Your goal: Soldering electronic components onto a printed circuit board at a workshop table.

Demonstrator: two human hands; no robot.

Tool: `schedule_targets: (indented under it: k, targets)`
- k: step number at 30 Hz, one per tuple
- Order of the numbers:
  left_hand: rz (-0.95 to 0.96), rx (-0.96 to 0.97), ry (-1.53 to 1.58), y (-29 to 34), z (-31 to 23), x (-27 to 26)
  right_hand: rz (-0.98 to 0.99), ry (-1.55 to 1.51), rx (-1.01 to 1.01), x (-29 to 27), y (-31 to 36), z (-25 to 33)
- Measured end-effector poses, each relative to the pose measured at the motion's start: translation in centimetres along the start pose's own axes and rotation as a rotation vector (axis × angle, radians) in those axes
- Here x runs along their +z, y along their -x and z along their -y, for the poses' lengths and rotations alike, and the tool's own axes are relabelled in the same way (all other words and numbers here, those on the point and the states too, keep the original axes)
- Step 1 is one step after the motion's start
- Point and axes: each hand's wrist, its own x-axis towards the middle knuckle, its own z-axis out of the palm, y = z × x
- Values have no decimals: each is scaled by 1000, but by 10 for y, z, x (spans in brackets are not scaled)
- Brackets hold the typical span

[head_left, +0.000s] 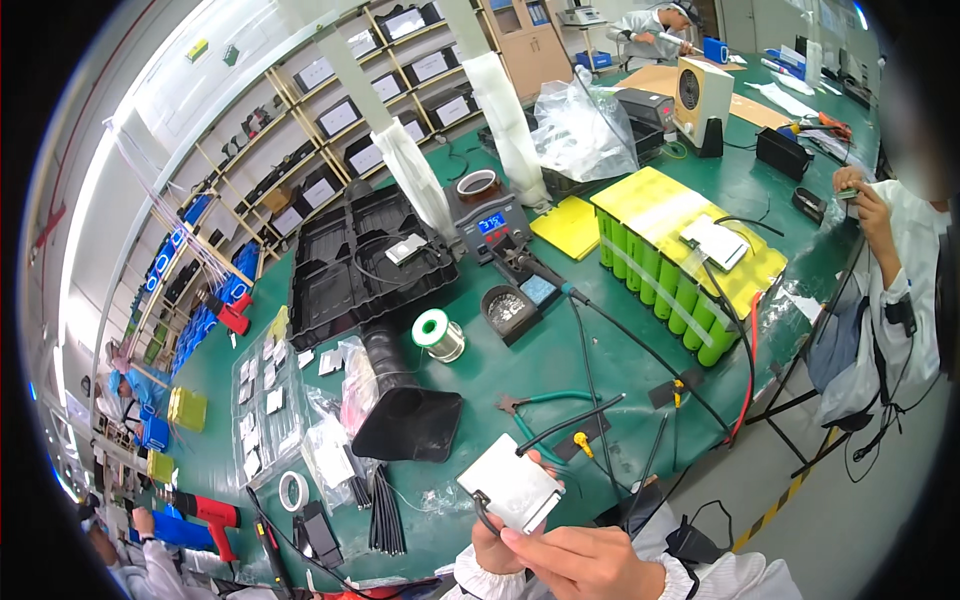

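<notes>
My left hand [492, 548] holds a flat white rectangular module [512, 482] near the bottom of the view, its fingertips showing past the far edge. Two thick black cables come off the module: one from its far edge, and a short black cable [487, 514] that bends down at its near left side. My right hand [600, 566] is closed at that short cable, fingertips pinched against its lower end. Just beyond the module lie green-handled pliers [530, 402] and a yellow connector [583, 443] on a lead.
A green-celled battery pack [665, 265] stands right of the soldering station [492, 222]. A solder spool [438, 336], black fume funnel [408, 422], white tape roll [293, 491] and bundled black tubes [387, 512] lie leftward. A co-worker's hand [873, 208] is at right.
</notes>
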Motion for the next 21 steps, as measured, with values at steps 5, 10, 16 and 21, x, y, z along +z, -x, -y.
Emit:
schedule_targets:
  k: [5, 10, 16, 21]
  targets:
    - [120, -151, 137, -17, 5, -8, -66, -5, -22, -9, 0, 2]
    - [292, -211, 544, -35, 14, 4, -12, -53, 20, -21, 6, -2]
    - [260, -255, 366, -60, 15, 4, -222, 380, -185, -66, -4, -23]
    - [322, -244, 77, -67, 19, -6, -358, 536, -228, -93, -62, -49]
